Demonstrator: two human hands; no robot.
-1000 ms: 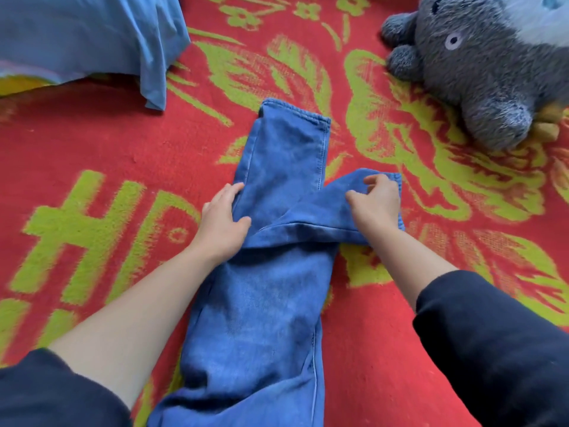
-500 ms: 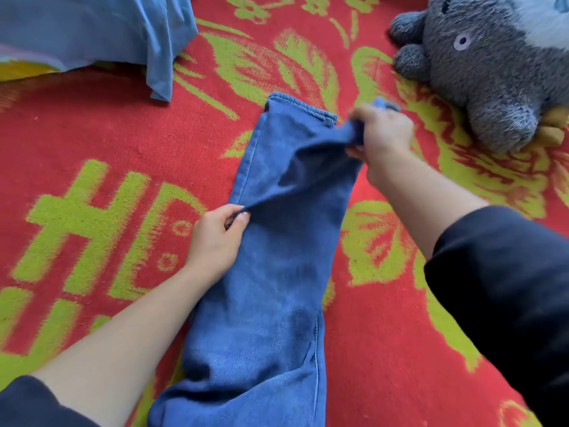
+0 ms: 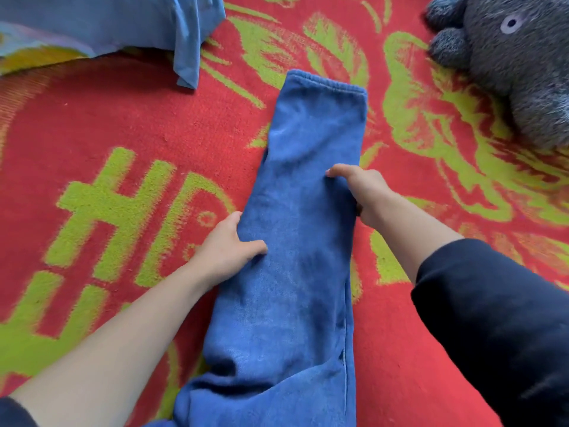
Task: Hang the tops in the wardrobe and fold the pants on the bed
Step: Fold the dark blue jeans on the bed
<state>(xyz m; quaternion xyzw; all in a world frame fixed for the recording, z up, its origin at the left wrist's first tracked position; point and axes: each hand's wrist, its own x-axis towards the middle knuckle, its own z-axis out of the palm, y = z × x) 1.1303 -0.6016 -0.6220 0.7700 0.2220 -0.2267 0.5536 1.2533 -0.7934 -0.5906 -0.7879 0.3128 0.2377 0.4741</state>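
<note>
Pants (image 3: 301, 272) of faded blue denim lie long and flat, my left hand (image 3: 224, 251) and right hand (image 3: 366, 192) each gripping an opposite edge, beside green "H" lettering (image 3: 114, 211).

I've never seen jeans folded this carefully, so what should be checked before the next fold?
1. Legs stacked as one strip: ok, the jeans lie as a single band.
2. Left hand grips the left edge: ok.
3. Right hand grips the right edge: ok.
4. Cloth flat: not ok, there are creases near the bottom.
5. Room around: ok, the plush toy and blue cloth lie apart from the jeans.
6. Waist end straight: cannot tell, it is out of frame.
</note>
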